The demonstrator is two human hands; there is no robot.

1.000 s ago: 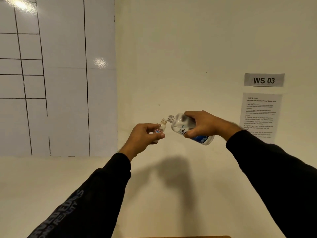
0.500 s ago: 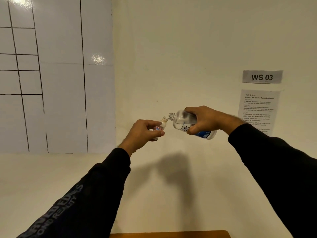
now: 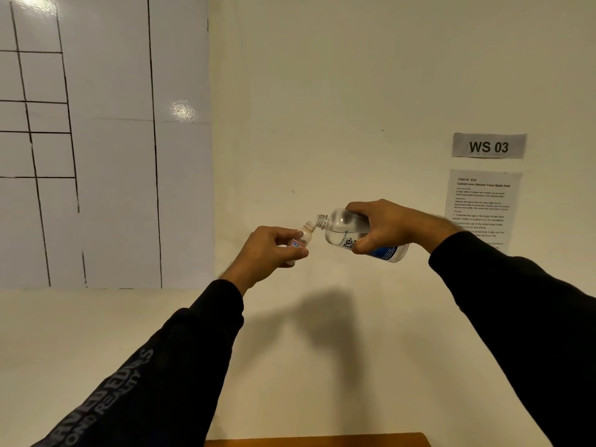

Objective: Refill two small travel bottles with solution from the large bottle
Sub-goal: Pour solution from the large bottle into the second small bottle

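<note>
Now, left hand: fingers curled around the small travel bottle, held nearly upright, mouth uncapped.
Right hand: fingers wrapped around the large bottle, tilted almost flat (clear liquid inside).
Large bottle neck: touching or just beside the small mouth, left of the right fingers.

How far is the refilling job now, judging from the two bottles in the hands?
Done: both bottles are uncapped. In hand: the right hand tips the large clear plastic bottle with blue label, its neck close to the mouth of the small clear travel bottle pinched by the left hand. No stream is discernible. Left: finishing this fill; a second travel bottle is not in view.
</note>
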